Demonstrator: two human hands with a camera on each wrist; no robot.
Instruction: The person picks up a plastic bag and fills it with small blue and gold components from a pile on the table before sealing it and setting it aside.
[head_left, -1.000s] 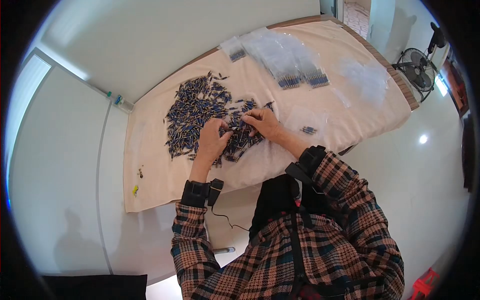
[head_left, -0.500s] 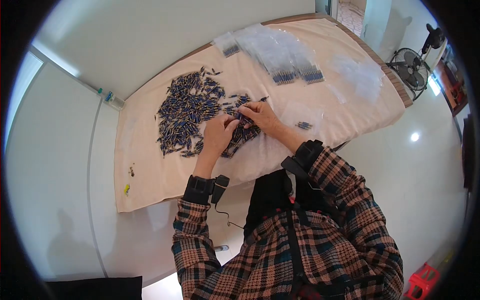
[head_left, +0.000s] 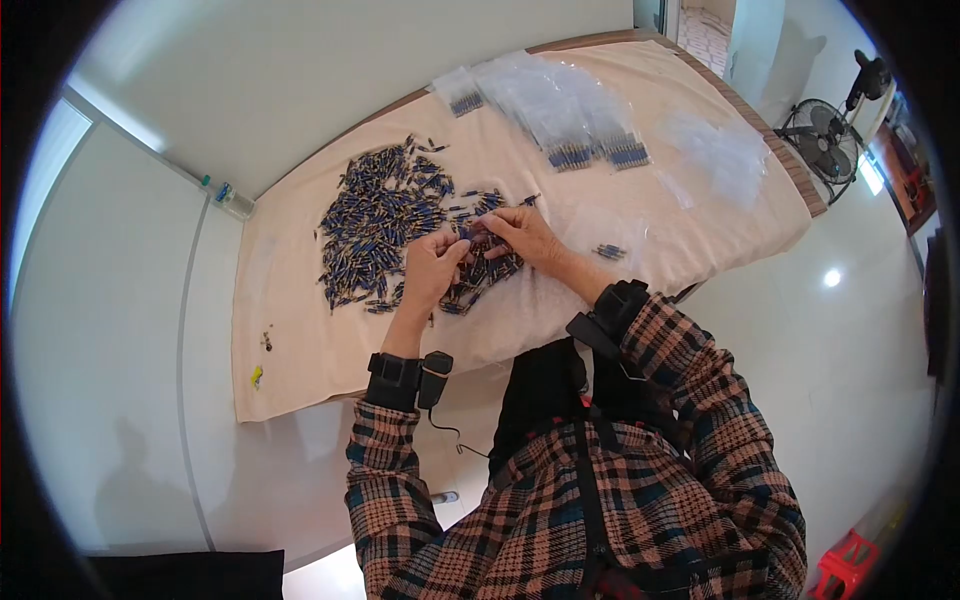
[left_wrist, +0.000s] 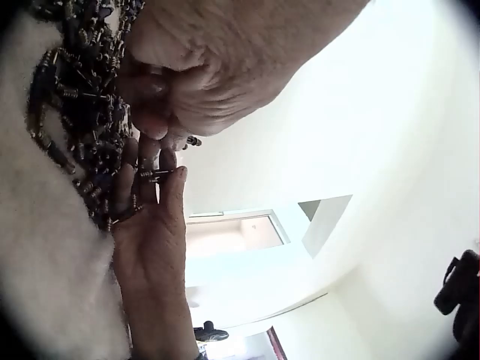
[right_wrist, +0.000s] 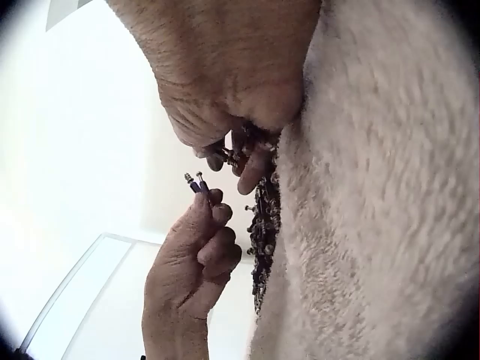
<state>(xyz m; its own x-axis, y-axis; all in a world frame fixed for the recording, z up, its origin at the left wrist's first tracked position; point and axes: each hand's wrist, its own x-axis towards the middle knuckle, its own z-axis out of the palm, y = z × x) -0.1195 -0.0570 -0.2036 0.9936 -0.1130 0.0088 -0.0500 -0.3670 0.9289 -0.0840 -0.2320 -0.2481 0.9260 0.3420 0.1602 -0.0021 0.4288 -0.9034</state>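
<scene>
Small dark blue pins with brass, spring-like ends lie in a wide pile (head_left: 385, 215) on a cream fleece cloth. My left hand (head_left: 430, 272) is over the pile's near side. In the right wrist view its thumb and forefinger pinch two of the blue-and-brass pins (right_wrist: 196, 184), tips pointing up. Facing it, my right hand (head_left: 530, 240) is bent over the pile's right part. The left wrist view shows a blue-and-brass pin (left_wrist: 159, 174) between its thumb and fingers, the other fingers close to the heap.
Clear bags filled with pins (head_left: 570, 155) lie at the back. Thin clear bags (head_left: 720, 160) lie at the right. A few pins (head_left: 610, 251) rest on a bag beside the right wrist. A bottle (head_left: 232, 198) stands by the wall, a yellow scrap (head_left: 257, 377) at the left edge.
Both hands have come closer together over the pile, fingertips nearly meeting half a second ago and slightly apart now. The head view has shifted a little. The bags have stayed in place.
</scene>
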